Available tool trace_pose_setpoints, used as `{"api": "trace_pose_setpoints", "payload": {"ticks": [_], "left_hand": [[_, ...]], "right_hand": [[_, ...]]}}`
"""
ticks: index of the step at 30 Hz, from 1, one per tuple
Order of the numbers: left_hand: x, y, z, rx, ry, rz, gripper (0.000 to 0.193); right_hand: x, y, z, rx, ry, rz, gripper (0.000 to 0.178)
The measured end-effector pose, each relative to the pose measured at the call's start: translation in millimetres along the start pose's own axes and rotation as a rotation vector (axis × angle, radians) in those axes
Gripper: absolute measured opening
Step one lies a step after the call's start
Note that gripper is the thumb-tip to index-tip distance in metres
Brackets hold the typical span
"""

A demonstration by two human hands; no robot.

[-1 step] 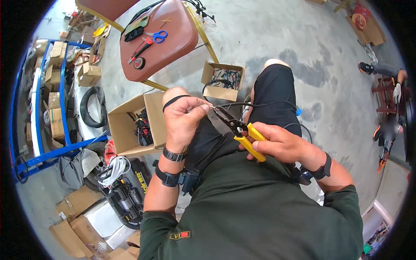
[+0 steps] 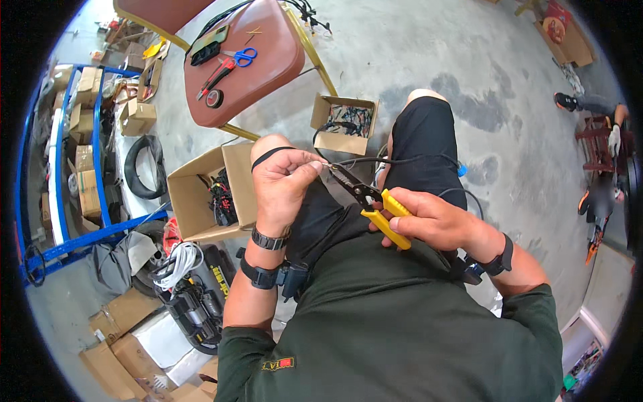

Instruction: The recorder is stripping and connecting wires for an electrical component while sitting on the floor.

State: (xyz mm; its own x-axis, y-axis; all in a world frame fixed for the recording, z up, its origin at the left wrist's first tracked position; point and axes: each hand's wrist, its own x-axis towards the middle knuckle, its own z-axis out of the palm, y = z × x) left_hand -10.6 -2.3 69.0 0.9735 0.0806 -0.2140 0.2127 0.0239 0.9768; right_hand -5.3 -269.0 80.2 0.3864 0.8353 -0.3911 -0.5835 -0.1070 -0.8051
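Observation:
My right hand [image 2: 429, 221] is wrapped round the yellow handles of a pair of wire strippers [image 2: 362, 191]. Their black jaws point up and left, meeting the fingertips of my left hand [image 2: 284, 177]. Thumb and forefinger of that hand pinch the end of a thin wire [image 2: 326, 163] right at the jaw tips. My fingers hide most of the wire's end. From beside the jaws a black cable [image 2: 408, 161] runs off to the right across my thigh.
Ahead, a brown chair [image 2: 251, 74] carries scissors [image 2: 242, 57], a red cutter knife [image 2: 218, 79] and a tape roll [image 2: 214, 98]. Cartons of wire parts [image 2: 231, 167] [image 2: 345, 141] stand on the floor. Blue shelving [image 2: 100, 147] is left; another person's gloved hand [image 2: 614, 142] shows far right.

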Motion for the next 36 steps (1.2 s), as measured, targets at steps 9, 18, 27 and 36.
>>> {"api": "trace_pose_setpoints", "payload": {"ticks": [9,18,27,36], "left_hand": [[-5,6,7,0.023,0.072,-0.007,0.006],[-6,3,9,0.115,0.065,0.083,0.006],[-5,9,1,0.087,-0.044,-0.038,0.007],[-1,-2,-8,-0.112,-0.145,-0.014,0.011]], "right_hand": [[1,4,1,-0.022,0.025,-0.066,0.029],[-3,-5,1,-0.021,0.047,-0.014,0.027],[-4,1,-3,0.092,0.029,0.000,0.027],[-5,-2,-5,0.122,-0.025,-0.034,0.029]]}}
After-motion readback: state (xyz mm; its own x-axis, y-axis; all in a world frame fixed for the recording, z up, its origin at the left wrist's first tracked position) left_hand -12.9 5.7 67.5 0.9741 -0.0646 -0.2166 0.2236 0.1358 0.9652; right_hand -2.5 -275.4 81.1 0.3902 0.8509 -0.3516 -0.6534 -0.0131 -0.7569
